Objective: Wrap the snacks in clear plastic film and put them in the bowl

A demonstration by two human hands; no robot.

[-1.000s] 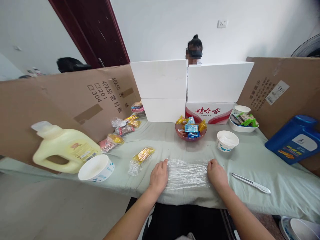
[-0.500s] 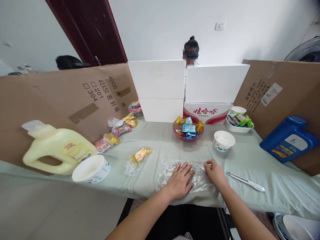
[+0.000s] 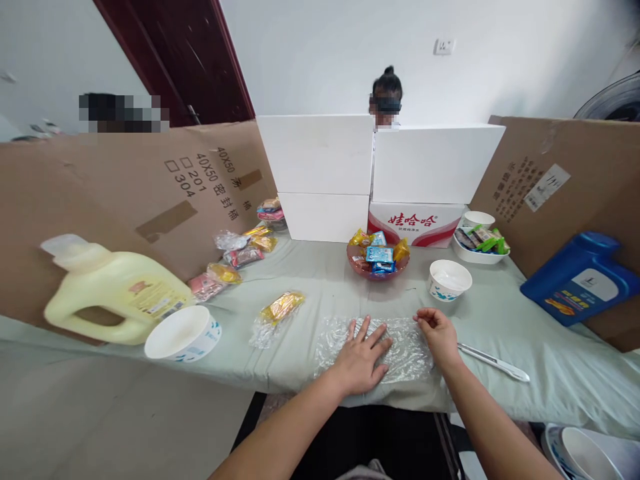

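We see the film (image 3: 407,353) spread on the cloth (image 3: 295,267), near its front edge. Left hand (image 3: 361,363) lies flat on the film, fingers splayed, gripping nothing. Right hand (image 3: 439,335) pinches the film's far right corner. Tool (image 3: 500,367) just right of that hand; gold packet (image 3: 283,308) left of the film. Beyond, we note a pink bowl (image 3: 379,275) holding packets (image 3: 380,255).

The left hand (image 3: 361,365) is now lying flat, with the clear film (image 3: 407,360) spreading wider beneath and beyond its fingers.
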